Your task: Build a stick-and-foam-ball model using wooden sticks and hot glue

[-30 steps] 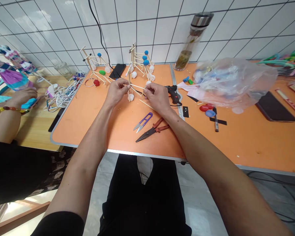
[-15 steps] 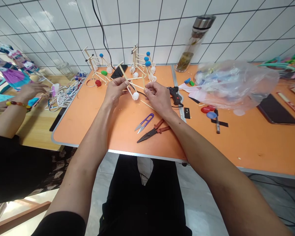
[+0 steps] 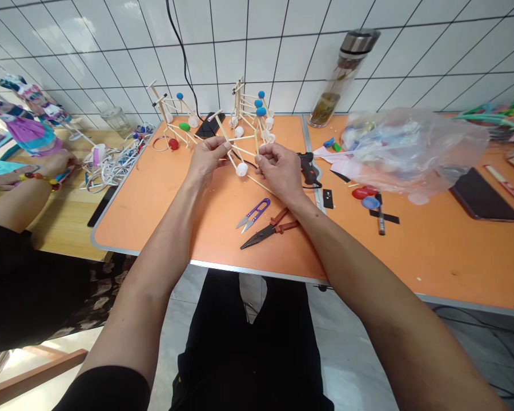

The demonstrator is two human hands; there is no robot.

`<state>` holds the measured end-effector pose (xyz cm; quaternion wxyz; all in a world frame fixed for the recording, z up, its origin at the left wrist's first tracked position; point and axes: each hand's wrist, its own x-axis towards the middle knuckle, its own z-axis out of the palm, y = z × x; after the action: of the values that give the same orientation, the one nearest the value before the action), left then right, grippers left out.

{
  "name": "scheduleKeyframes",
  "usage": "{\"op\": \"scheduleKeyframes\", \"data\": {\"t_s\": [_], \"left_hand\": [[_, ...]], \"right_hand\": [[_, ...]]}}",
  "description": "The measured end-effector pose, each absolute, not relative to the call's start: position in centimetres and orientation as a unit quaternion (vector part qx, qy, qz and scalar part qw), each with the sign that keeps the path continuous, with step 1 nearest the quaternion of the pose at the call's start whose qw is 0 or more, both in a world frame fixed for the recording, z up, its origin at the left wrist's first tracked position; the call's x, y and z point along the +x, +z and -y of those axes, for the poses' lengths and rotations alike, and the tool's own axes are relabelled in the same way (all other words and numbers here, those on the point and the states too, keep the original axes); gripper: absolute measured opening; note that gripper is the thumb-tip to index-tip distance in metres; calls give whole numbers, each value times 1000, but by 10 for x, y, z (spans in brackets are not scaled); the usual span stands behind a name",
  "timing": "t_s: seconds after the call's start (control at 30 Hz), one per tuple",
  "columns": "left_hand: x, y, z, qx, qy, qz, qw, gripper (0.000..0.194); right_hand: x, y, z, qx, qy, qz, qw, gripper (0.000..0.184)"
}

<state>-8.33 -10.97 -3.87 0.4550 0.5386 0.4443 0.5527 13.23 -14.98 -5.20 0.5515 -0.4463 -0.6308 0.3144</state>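
Between my hands is a small frame of thin wooden sticks (image 3: 244, 138) with a white ball (image 3: 241, 169) at its lower end. My left hand (image 3: 206, 162) pinches the frame from the left. The fingers of my right hand (image 3: 278, 170) are closed on a short upright stick (image 3: 257, 141) at the frame's right side; whether it is joined to the frame I cannot tell. Below my hands lie purple thread snips (image 3: 254, 214) and pliers (image 3: 269, 230) with red-brown handles. A black glue gun (image 3: 308, 168) rests just right of my right hand.
Stick models with coloured balls (image 3: 259, 108) stand by the tiled wall. A tea bottle (image 3: 342, 77), a clear plastic bag (image 3: 415, 151) and a phone (image 3: 484, 194) occupy the right side. At left, another person's hand (image 3: 55, 164) is near a bundle of white cords (image 3: 111, 162).
The view has shifted slightly. My hands keep their grip on the stick frame with hardly any movement. The other person's hand at left has drawn lower, beside the doll's skirt.
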Motion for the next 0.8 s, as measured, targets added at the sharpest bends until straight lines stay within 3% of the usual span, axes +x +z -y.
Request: {"op": "scheduleKeyframes", "data": {"t_s": [0.8], "left_hand": [[-75,-24,127,572,520,-473,423,8]], "right_hand": [[131,-52,151,-442,298,641,552,5]]}}
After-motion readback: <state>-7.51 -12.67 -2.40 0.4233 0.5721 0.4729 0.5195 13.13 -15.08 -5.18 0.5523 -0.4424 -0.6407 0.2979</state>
